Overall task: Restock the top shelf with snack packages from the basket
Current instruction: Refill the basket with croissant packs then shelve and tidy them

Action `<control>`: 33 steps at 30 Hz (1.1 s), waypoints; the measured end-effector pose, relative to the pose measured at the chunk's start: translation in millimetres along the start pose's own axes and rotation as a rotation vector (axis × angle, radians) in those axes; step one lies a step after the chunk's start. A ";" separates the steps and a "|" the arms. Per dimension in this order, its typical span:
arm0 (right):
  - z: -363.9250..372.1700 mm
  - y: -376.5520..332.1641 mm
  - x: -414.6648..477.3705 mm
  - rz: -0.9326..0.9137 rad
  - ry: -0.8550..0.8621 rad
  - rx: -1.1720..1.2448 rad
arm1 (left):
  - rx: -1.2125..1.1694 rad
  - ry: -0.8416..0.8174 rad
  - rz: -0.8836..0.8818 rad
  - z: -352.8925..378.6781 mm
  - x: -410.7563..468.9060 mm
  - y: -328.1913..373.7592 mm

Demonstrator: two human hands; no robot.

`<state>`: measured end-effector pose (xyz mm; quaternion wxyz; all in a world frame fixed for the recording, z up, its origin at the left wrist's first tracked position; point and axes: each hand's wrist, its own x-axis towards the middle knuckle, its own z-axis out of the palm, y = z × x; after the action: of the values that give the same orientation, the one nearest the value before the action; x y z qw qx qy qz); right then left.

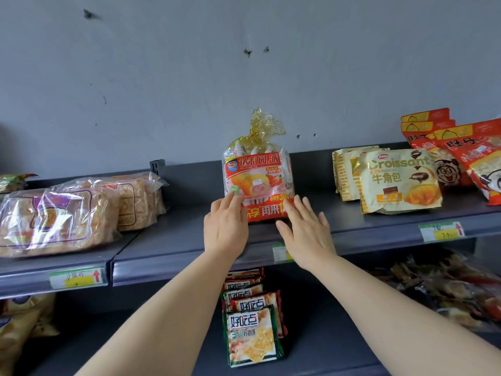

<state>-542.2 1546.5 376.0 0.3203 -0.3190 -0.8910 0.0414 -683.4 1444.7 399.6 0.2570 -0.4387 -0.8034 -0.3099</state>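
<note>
Two bare forearms reach up to a dark grey metal top shelf (173,240). The left hand (226,226) is open and flat, fingers together, its fingertips pressed against the lower left front of a pie bag (259,180). The right hand (306,232) is also open, fingers spread, palm down, just at the bag's lower right corner; whether it touches cannot be told. Neither hand grasps anything. The pie bag stands upright mid-shelf against the grey wall (244,77): glossy clear plastic over a red-and-orange printed label, its top gathered into a crinkled gold-patterned tuft. To its left lie soft, clear-wrapped bread loaves (54,218); to its right, cream-coloured croissant packs (398,180) lean together, then shiny red bags (466,153). Price tags (77,278) sit in the shelf's front rail. Below, flat green-edged cookie packs (252,335) stand in a row.
</note>
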 end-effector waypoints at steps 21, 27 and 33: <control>-70.5 47.6 -180.1 -0.099 -0.288 -0.098 | 0.209 -0.451 -0.181 -58.0 -170.6 100.3; -63.3 56.1 -234.9 -0.135 -0.411 -0.081 | 0.269 -0.580 -0.291 -61.0 -229.7 97.8; -41.4 59.9 -290.1 -0.153 -0.525 -0.074 | 0.326 -0.748 -0.403 -45.8 -297.8 77.8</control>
<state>-313.6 1416.0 234.1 0.0685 -0.2405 -0.9660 0.0657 -465.9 1282.0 247.8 -0.0504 -0.3094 -0.9486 -0.0436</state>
